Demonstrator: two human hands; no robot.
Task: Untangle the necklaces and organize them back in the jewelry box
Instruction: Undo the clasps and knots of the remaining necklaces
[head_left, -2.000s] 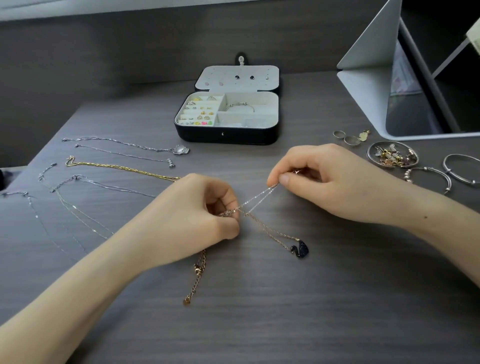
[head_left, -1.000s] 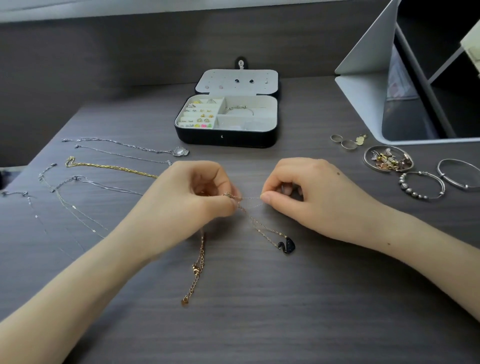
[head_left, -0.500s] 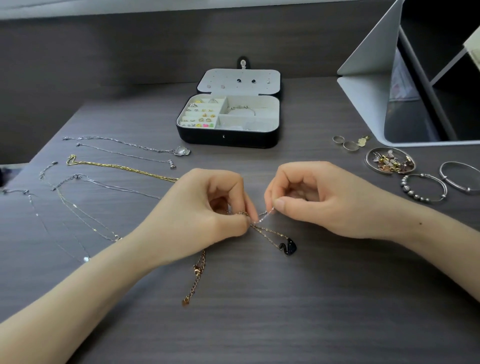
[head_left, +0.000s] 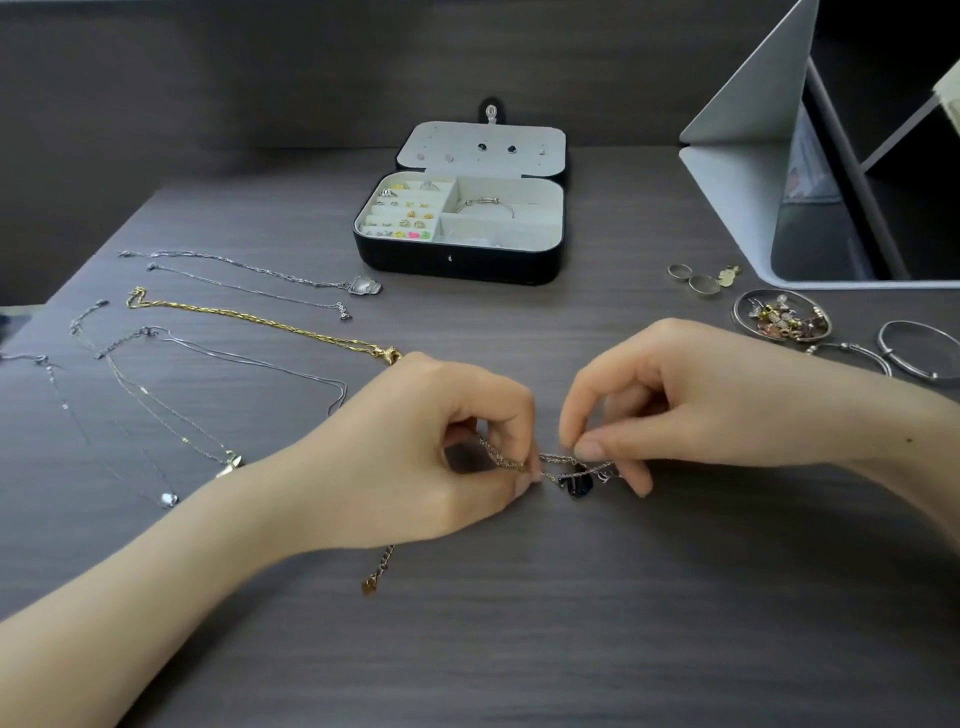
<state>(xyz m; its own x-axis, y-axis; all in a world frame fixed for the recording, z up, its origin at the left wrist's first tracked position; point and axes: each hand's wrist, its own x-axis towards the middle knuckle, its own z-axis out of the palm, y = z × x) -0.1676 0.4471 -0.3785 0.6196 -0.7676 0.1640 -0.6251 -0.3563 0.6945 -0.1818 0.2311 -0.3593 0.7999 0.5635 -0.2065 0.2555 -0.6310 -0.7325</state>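
My left hand (head_left: 415, 457) and my right hand (head_left: 691, 400) meet at the table's middle, both pinching a thin tangled chain (head_left: 553, 460). A dark swan pendant (head_left: 576, 484) hangs from it just below my right thumb. The chain's rose-gold clasp end (head_left: 375, 574) trails out under my left hand onto the table. The black jewelry box (head_left: 457, 254) lies open at the back, with rings, earrings and a bangle in its white compartments. Several untangled necklaces lie stretched out at the left, among them a gold chain (head_left: 260, 322) and a silver one with a pendant (head_left: 363, 285).
Right of my hands lie two rings (head_left: 693, 278), a small dish of charms (head_left: 782, 317) and silver bangles (head_left: 914, 353). A white stand with dark shelves (head_left: 769, 156) fills the back right corner. The grey wood table (head_left: 519, 649) ends at a dark wall behind.
My hands have drawn closer together and lower. The swan pendant, earlier lying on the table below the chain, is now lifted close under my right fingers.
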